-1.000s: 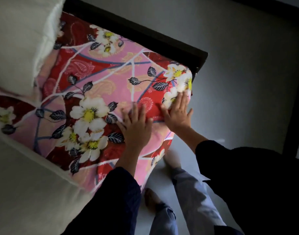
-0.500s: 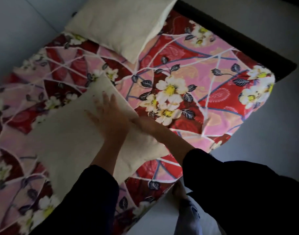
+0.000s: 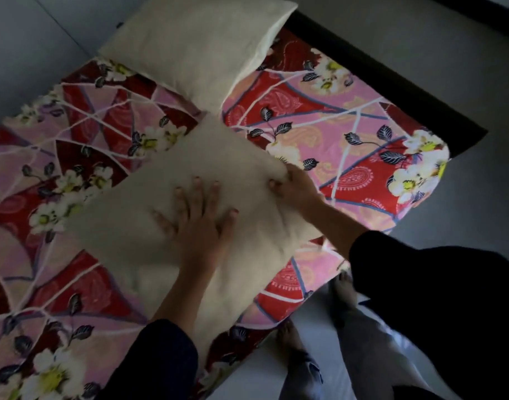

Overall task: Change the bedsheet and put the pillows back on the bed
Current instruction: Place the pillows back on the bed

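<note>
bedsheet: red/pink floral, fills most of the frame, already stretched over the mattress and tucked round the corner at right. sheet part looks done. dark bed frame runs along the upper right edge, grey floor beyond it.

far pillow: cream, top centre, lying flat at the head end against the frame.

near pillow: cream, centre of the frame, flat on the sheet and skewed diagonally. its upper corner sits just beside the far pillow's lower corner and its lower end hangs slightly over the bed's near edge. not in place yet.

left hand: flat on the middle of the near pillow, fingers spread, pressing down and dimpling it.

right hand: on the pillow's right edge, apparently pinching it with the thumb on top. motion blur, so not certain of the finger wrap.

handling: light, soft, squashy, and the cover probably slides easily on the sheet. one-point grabs will just bunch fabric. better to grip two edges or corners and lift, or push flat-handed, then rotate it up beside the far pillow.
</note>
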